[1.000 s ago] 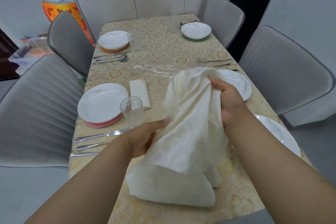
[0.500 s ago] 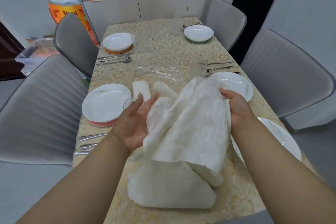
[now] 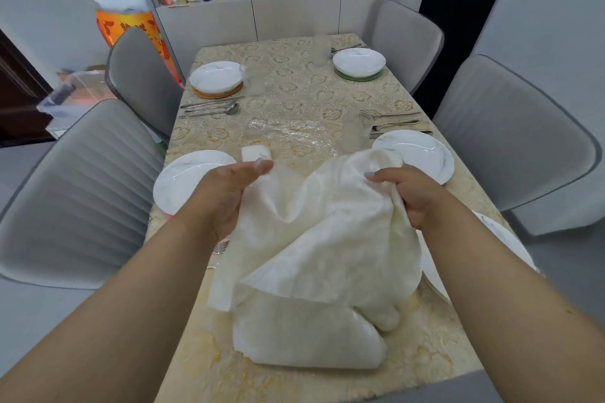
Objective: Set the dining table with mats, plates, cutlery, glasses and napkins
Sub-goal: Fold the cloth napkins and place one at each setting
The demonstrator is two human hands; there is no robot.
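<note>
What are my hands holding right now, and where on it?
Both hold the white cloth napkin by its top edge: the left hand pinches the left end, the right hand has its grip on the bunched right end. Its lower part rests on the table.

Near-left plate (image 3: pixel 183 185) partly behind left hand (image 3: pixel 226 196).

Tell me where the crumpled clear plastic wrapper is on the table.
In the head view, the clear plastic wrapper lies mid-table, just beyond the folded napkin, left of the drinking glass.
</note>
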